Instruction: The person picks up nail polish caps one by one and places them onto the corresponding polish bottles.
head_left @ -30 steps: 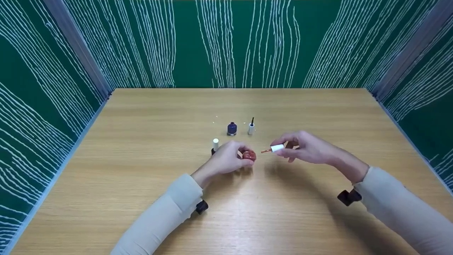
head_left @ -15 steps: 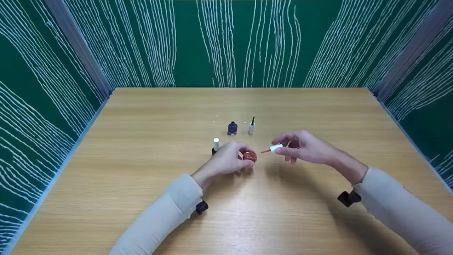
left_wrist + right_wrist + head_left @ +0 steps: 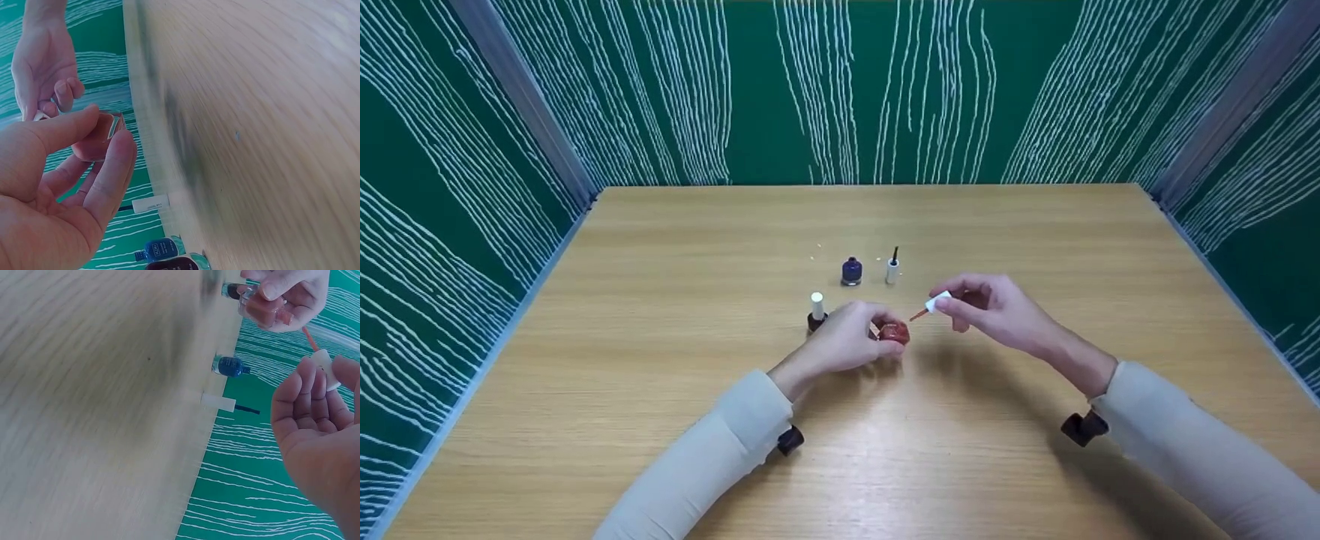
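Observation:
My left hand [image 3: 847, 339] grips an orange-red nail polish bottle [image 3: 895, 333] between thumb and fingers, above the table. In the right wrist view, the bottle's uncapped neck [image 3: 286, 316] points towards my right hand [image 3: 1001, 313]. That hand pinches a white nail polish cap [image 3: 939, 301], whose orange-coated brush [image 3: 918, 315] slants down to the left. The brush tip is just off the bottle, apart from it. In the left wrist view, fingers mostly cover the cap.
Behind my hands, an uncapped dark blue nail polish bottle [image 3: 851, 272] stands beside an upright white cap [image 3: 892, 271] with its dark brush up. A dark, white-capped bottle [image 3: 817, 321] stands close left of my left hand. Small white specks lie on the wooden table [image 3: 675, 262].
My right hand has come left, tilting the cap so the brush points more downward and nearer the bottle. My left hand and bottle have shifted slightly right.

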Demonstrator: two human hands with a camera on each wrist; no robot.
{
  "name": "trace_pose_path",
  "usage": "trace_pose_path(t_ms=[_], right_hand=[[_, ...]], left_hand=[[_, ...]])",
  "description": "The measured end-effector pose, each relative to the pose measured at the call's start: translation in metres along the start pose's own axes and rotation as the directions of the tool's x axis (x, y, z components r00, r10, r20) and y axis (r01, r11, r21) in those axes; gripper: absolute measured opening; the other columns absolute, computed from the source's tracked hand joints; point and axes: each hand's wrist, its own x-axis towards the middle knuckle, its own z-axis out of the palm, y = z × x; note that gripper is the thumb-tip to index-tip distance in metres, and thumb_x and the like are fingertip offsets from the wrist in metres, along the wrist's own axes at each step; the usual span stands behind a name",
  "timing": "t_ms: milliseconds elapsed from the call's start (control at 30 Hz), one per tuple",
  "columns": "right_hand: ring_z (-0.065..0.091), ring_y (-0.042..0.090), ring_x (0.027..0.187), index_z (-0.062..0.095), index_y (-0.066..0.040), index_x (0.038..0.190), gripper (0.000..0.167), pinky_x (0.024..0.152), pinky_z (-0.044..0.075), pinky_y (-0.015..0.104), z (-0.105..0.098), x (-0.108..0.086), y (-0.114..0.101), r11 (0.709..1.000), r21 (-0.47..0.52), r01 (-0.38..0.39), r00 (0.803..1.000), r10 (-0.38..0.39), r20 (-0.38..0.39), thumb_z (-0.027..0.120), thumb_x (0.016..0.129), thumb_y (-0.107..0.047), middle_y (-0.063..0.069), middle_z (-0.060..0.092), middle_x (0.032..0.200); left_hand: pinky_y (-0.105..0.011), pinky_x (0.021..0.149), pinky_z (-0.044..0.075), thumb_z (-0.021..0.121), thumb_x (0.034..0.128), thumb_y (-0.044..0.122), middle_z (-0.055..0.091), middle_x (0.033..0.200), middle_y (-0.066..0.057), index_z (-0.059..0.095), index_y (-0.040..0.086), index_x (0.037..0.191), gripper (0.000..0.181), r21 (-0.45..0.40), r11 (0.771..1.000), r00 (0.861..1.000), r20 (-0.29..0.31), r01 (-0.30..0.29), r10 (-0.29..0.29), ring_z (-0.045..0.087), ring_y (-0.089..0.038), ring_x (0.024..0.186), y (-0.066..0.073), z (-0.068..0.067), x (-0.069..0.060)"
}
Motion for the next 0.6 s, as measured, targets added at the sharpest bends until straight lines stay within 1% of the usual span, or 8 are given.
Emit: trace_pose_path(t_ms=[100, 200, 367, 433, 500, 600], right_hand=[[0.063, 0.026, 0.070, 0.073, -0.007, 0.113, 0.025, 0.064, 0.054, 0.028, 0.0008, 0.0011, 0.0004, 1.000, 0.000, 0.005, 1.000, -0.005, -0.002, 0.070, 0.098, -0.026, 0.013, 0.069, 0.085], [0.064, 0.025, 0.069, 0.073, -0.007, 0.113, 0.025, 0.064, 0.055, 0.030, 0.0017, 0.0021, 0.0006, 1.000, -0.002, -0.003, 1.000, 0.003, 0.005, 0.071, 0.097, -0.027, 0.013, 0.068, 0.083], [0.063, 0.023, 0.067, 0.074, -0.008, 0.113, 0.026, 0.062, 0.054, 0.032, 0.0035, 0.0037, 0.0025, 1.000, -0.006, -0.022, 1.000, 0.022, 0.019, 0.073, 0.096, -0.027, 0.014, 0.067, 0.078], [0.063, 0.023, 0.067, 0.073, -0.007, 0.113, 0.026, 0.062, 0.054, 0.032, 0.0041, 0.0040, 0.0038, 1.000, -0.002, -0.024, 0.999, 0.024, 0.024, 0.073, 0.096, -0.027, 0.016, 0.067, 0.078], [0.063, 0.023, 0.067, 0.072, -0.004, 0.115, 0.029, 0.062, 0.055, 0.031, 0.0048, 0.0043, 0.0050, 1.000, 0.007, -0.024, 0.999, 0.024, 0.034, 0.073, 0.096, -0.026, 0.021, 0.067, 0.081], [0.063, 0.023, 0.067, 0.072, -0.003, 0.116, 0.030, 0.061, 0.057, 0.031, 0.0064, 0.0045, 0.0060, 0.999, 0.025, -0.033, 0.998, 0.032, 0.054, 0.073, 0.096, -0.026, 0.028, 0.065, 0.087]], left_hand=[[-0.027, 0.082, 0.051, 0.081, 0.0879, 0.015, 0.070, 0.096, 0.006, 0.074, 0.013, 0.110, 0.023, 0.011, 1.000, 1.000, -0.006, -0.006, 0.006, 0.065, -0.015, 0.089, -0.0007, -0.0007, -0.0003], [-0.027, 0.083, 0.050, 0.081, 0.0877, 0.015, 0.069, 0.096, 0.007, 0.075, 0.013, 0.110, 0.023, 0.019, 1.000, 1.000, -0.012, -0.011, 0.011, 0.065, -0.014, 0.089, -0.0016, -0.0013, -0.0007], [-0.026, 0.078, 0.049, 0.082, 0.0868, 0.015, 0.069, 0.092, 0.006, 0.075, 0.012, 0.105, 0.020, 0.050, 0.998, 0.999, -0.025, -0.025, 0.026, 0.062, -0.010, 0.081, -0.0031, -0.0011, 0.0000], [-0.025, 0.074, 0.050, 0.082, 0.0868, 0.014, 0.068, 0.090, 0.006, 0.075, 0.012, 0.104, 0.019, 0.054, 0.998, 0.999, -0.024, -0.022, 0.023, 0.062, -0.010, 0.077, -0.0027, -0.0008, 0.0000], [-0.024, 0.073, 0.050, 0.082, 0.0871, 0.015, 0.068, 0.090, 0.005, 0.075, 0.012, 0.104, 0.019, 0.055, 0.998, 1.000, -0.021, -0.013, 0.014, 0.062, -0.009, 0.077, -0.0023, -0.0006, -0.0001], [-0.024, 0.072, 0.051, 0.082, 0.0874, 0.015, 0.068, 0.091, 0.005, 0.075, 0.011, 0.104, 0.018, 0.054, 0.999, 1.000, -0.019, 0.001, 0.000, 0.063, -0.009, 0.076, -0.0028, -0.0001, 0.0003]])
